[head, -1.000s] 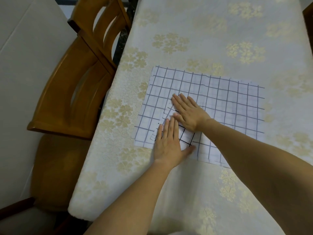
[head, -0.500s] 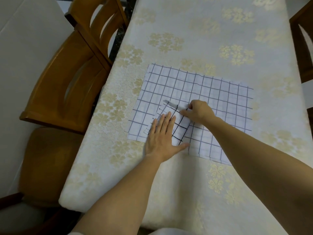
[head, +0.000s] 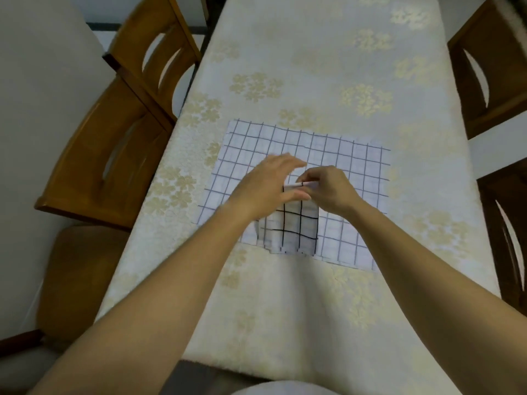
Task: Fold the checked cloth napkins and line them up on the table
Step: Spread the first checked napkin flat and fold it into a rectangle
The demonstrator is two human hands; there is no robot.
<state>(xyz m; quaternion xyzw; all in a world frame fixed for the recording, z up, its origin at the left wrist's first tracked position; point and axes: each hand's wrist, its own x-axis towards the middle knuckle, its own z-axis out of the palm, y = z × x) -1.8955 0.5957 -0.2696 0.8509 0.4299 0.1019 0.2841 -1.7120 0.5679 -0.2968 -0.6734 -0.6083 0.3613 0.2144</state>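
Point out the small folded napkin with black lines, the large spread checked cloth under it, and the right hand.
small folded napkin (head: 295, 226): head view, on its flat middle.
large spread checked cloth (head: 350, 155): head view, on its bare far right part.
right hand (head: 330, 189): head view, on the back of the hand.

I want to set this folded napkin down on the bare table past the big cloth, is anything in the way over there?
Nothing visible blocks it. The folded napkin lies on the large checked cloth, its far edge pinched by the right hand. Beyond that cloth the tablecloth shows no objects.
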